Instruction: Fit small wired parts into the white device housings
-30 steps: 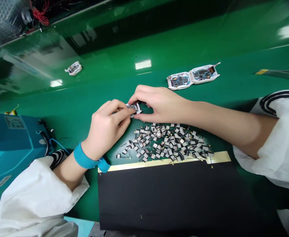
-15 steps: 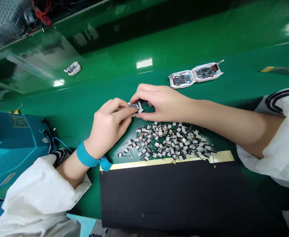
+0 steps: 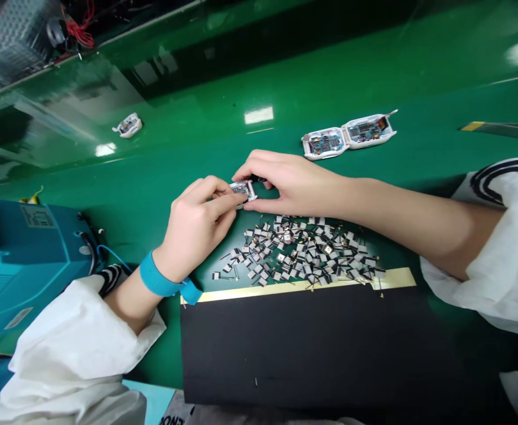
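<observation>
Between my hands is a small white device housing [image 3: 243, 190] with a circuit board inside it. My left hand [image 3: 201, 215], a blue band on its wrist, has its fingers closed on the housing's left side, with the index finger lying over the board. My right hand [image 3: 285, 180] pinches the right side between thumb and fingers; something small and dark shows under those fingers, too hidden to name. Just below my hands lies a loose pile of small square parts with short black leads [image 3: 303, 254].
Two joined white housings with boards [image 3: 347, 139] lie behind my right hand. Another housing [image 3: 129, 126] is at the back left. Tweezers [image 3: 502, 128] lie far right. A blue machine [image 3: 32, 260] stands left. A black mat [image 3: 312, 348] with a yellow tape edge [image 3: 400, 276] lies in front.
The camera view has shifted slightly. Both hands stay at the housing with almost the same grip, and the pile is unchanged.
</observation>
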A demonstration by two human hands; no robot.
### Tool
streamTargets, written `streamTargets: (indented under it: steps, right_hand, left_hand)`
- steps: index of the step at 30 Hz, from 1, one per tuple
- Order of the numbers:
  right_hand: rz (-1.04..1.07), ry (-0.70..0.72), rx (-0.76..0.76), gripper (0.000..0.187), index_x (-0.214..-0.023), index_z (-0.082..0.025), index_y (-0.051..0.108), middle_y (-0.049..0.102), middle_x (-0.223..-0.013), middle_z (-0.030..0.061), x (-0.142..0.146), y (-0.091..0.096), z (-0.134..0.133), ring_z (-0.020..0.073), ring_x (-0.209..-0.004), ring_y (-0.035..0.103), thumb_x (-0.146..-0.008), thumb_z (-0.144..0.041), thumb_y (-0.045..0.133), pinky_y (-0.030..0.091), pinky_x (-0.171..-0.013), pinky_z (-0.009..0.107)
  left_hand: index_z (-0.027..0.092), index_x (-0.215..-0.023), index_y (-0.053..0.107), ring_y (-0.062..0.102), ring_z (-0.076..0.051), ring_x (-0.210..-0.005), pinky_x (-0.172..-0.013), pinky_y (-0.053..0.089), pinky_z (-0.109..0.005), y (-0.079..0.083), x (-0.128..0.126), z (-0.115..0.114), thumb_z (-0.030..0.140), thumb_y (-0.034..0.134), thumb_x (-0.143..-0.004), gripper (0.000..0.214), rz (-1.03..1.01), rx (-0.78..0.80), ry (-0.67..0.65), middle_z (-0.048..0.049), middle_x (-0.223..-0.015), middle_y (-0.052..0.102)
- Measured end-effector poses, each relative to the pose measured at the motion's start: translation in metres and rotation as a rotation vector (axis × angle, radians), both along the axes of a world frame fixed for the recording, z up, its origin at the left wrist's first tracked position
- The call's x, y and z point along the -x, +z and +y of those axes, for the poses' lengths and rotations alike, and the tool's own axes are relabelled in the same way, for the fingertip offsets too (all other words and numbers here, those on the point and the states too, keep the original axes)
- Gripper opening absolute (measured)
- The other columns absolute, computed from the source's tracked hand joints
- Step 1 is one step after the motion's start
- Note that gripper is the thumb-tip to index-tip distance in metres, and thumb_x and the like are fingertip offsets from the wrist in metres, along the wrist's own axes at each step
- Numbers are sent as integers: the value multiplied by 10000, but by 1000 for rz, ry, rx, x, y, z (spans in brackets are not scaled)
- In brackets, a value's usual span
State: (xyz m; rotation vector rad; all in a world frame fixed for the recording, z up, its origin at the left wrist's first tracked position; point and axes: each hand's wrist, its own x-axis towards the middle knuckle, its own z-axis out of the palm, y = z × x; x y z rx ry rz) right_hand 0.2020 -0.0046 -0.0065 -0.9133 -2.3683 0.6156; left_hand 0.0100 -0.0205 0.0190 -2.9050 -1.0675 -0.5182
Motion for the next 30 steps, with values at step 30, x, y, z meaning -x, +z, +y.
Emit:
streamTargets:
  steps: [30]
  right_hand:
    - [325, -268, -143, 69, -699, -188, 594, 623, -699, -13, 8, 11, -18, 128, -663, 582, -761, -220, 596, 484, -596, 267]
  left_hand:
    - [202, -852, 626, 512, -141, -743, -648, 425, -240, -5, -3, -4, 174, 417, -843, 211, 54, -156, 1, -35, -833, 561]
